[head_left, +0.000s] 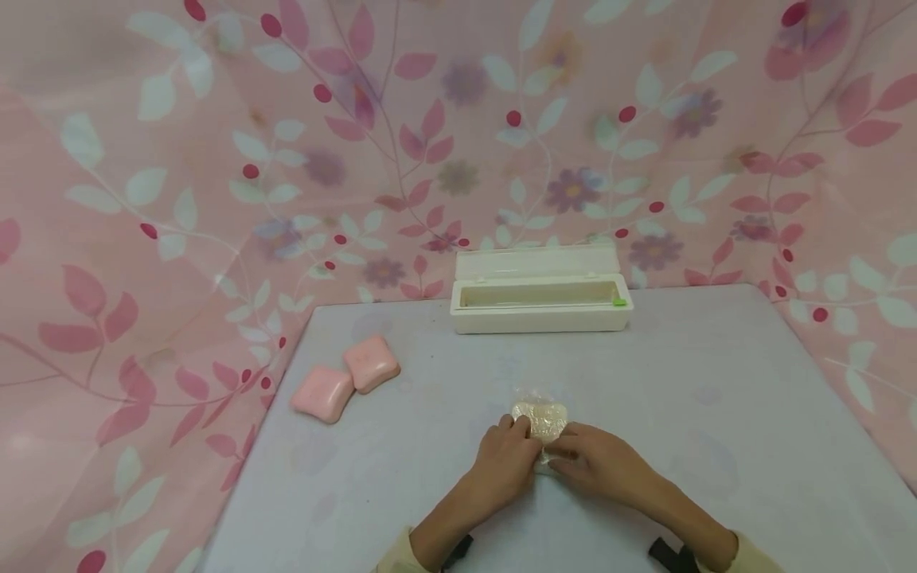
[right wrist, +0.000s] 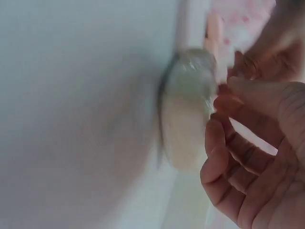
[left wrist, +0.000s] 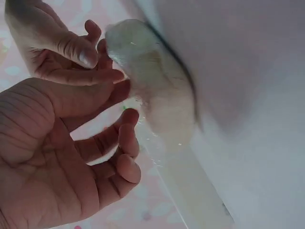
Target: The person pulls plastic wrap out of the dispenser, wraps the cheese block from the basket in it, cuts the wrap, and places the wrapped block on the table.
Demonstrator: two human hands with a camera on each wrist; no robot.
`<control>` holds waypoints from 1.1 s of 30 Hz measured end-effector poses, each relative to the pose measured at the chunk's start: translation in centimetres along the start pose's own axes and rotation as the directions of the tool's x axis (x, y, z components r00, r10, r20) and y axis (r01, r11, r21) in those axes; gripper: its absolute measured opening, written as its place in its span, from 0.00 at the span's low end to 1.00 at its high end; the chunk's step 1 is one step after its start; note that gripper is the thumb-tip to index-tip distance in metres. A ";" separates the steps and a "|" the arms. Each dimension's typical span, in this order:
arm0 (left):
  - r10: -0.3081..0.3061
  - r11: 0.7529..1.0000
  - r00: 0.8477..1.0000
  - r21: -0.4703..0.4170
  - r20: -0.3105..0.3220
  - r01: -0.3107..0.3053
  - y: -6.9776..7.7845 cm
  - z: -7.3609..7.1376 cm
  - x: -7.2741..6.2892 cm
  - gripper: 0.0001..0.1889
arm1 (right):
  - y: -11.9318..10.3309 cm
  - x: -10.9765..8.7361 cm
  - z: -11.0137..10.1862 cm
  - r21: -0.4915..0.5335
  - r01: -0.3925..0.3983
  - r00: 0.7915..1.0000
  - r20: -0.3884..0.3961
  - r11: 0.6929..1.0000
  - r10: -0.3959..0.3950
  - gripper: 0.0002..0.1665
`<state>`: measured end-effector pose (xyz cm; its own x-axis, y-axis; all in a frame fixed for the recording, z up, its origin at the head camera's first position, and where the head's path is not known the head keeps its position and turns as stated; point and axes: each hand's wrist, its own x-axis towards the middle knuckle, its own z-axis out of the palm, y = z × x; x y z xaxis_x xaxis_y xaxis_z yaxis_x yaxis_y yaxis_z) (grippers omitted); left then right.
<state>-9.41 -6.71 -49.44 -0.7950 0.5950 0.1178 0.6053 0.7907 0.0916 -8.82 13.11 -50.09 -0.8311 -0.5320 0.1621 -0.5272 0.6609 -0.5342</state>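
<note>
A cream, rounded block that looks like a bar of soap (head_left: 542, 419), wrapped in crinkled clear plastic film, lies on the table in front of me. My left hand (head_left: 505, 452) is at its near left side, thumb and forefinger pinching the film at the top. From the right, my right hand (head_left: 605, 463) pinches the same film, its fingertips close to the left ones. In the left wrist view the wrapped soap (left wrist: 164, 90) sits beyond the fingertips, the remaining fingers loosely bent. The right wrist view shows the soap's side (right wrist: 183, 131), with the exact pinch point partly hidden.
Two pink pillow-shaped bars (head_left: 322, 393) touch each other at the table's left. At the back stands a long white box (head_left: 540, 321), its lid raised, with a small green tab (head_left: 619, 302) at its right front. Pink floral cloth (head_left: 458, 143) hangs behind the table.
</note>
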 end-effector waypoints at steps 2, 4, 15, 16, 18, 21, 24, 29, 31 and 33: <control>-0.022 1.000 1.000 -0.020 0.008 0.022 0.3 -0.5 0.2 0.07 | 0.4 0.0 -1.1 0.058 -0.038 0.999 -0.001 0.998 0.038 0.10; -0.047 0.997 0.999 -0.061 0.021 0.049 0.6 -0.7 0.4 0.09 | 0.9 0.0 -2.2 0.079 -0.061 0.998 -0.026 0.995 0.063 0.10; -0.211 0.975 0.977 0.056 -0.042 0.213 3.4 0.8 3.2 0.21 | 2.4 -0.2 -5.3 0.084 -0.085 0.982 -0.160 0.993 0.098 0.10; -0.220 0.970 0.974 0.098 -0.044 0.224 3.6 1.1 3.4 0.24 | 2.5 -0.2 -5.3 0.088 -0.092 0.982 -0.157 0.992 0.105 0.09; -0.233 0.953 0.972 0.192 -0.034 0.235 3.9 1.4 3.7 0.29 | 2.6 -0.2 -5.3 0.093 -0.104 0.983 -0.141 0.990 0.116 0.09; -0.233 0.931 0.973 0.290 0.002 0.222 4.2 1.5 3.9 0.32 | 2.6 -0.3 -5.2 0.098 -0.124 0.984 -0.115 0.987 0.135 0.08; -0.226 0.922 0.973 0.331 0.038 0.201 4.4 0.9 3.9 0.24 | 2.7 -0.4 -5.2 0.101 -0.138 0.983 -0.107 0.985 0.148 0.07; -0.202 0.914 0.976 0.375 0.084 0.157 4.6 -0.3 3.9 0.11 | 3.0 -0.6 -5.4 0.105 -0.149 0.982 -0.104 0.983 0.160 0.06; -0.197 0.907 0.977 0.394 0.085 0.149 4.7 -0.6 3.6 0.10 | 3.1 -0.7 -5.5 0.109 -0.158 0.981 -0.094 0.982 0.168 0.06; -0.195 0.899 0.977 0.413 0.090 0.142 4.8 -0.9 3.3 0.09 | 3.3 -0.8 -5.5 0.109 -0.169 0.980 -0.084 0.980 0.179 0.06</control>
<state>-9.11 -1.13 -47.69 -0.8981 0.4396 0.0087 0.4156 0.8552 -0.3097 -10.87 18.66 -47.46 -0.9238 -0.3591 0.1328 -0.3564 0.6798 -0.6410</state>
